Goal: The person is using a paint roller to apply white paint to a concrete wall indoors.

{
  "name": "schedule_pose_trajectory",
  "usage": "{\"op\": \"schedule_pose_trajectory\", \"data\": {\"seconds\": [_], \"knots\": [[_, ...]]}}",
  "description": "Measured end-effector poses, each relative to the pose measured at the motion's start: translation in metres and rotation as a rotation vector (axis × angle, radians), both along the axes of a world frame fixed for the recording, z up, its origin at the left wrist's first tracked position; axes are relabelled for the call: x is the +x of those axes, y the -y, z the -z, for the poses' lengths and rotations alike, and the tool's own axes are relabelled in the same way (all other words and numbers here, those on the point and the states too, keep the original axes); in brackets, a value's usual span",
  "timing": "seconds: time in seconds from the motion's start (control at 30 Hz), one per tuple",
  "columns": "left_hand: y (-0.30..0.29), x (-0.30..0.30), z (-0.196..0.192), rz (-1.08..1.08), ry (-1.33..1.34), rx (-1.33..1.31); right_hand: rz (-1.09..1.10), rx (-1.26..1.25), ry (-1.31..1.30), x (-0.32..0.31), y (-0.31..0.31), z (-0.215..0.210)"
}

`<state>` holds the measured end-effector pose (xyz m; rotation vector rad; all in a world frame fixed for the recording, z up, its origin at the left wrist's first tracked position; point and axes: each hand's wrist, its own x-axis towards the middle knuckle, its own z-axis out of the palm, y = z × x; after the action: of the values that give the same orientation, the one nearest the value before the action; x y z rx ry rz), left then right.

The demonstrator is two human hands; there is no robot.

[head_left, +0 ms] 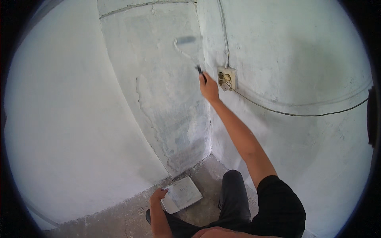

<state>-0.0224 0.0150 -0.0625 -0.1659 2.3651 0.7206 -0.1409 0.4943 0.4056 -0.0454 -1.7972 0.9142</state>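
My right hand (208,88) is raised and closed around the dark handle of a paint roller (185,40). The small roller head presses on the rough white wall strip (166,91) near an inside corner, above and left of the hand. My left hand (158,195) is low by the floor, gripping the near left edge of a white paint tray (183,194) that rests on the concrete floor. My dark-trousered knee (233,186) is bent just right of the tray.
A double wall socket (226,78) hangs just right of my right hand, with a thin cable (301,114) running right along the wall and another going up. The wall strip shows cracked, patchy plaster. Bare concrete floor (131,214) meets the walls.
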Motion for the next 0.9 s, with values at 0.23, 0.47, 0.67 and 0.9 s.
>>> {"op": "schedule_pose_trajectory", "data": {"seconds": [0.23,0.47,0.67,0.9], "knots": [[0.004,0.004,-0.014,-0.043,0.021,0.008,0.07,0.023,-0.084,-0.012,-0.012,-0.15],[0.006,0.012,-0.015,-0.1,-0.082,0.025,0.114,-0.032,-0.164,-0.008,-0.021,-0.118],[0.002,0.014,-0.024,-0.08,-0.058,0.029,0.091,0.07,0.019,-0.009,-0.038,-0.076],[-0.002,0.008,-0.031,-0.03,0.045,0.007,0.102,0.153,-0.044,-0.024,-0.049,-0.154]]}}
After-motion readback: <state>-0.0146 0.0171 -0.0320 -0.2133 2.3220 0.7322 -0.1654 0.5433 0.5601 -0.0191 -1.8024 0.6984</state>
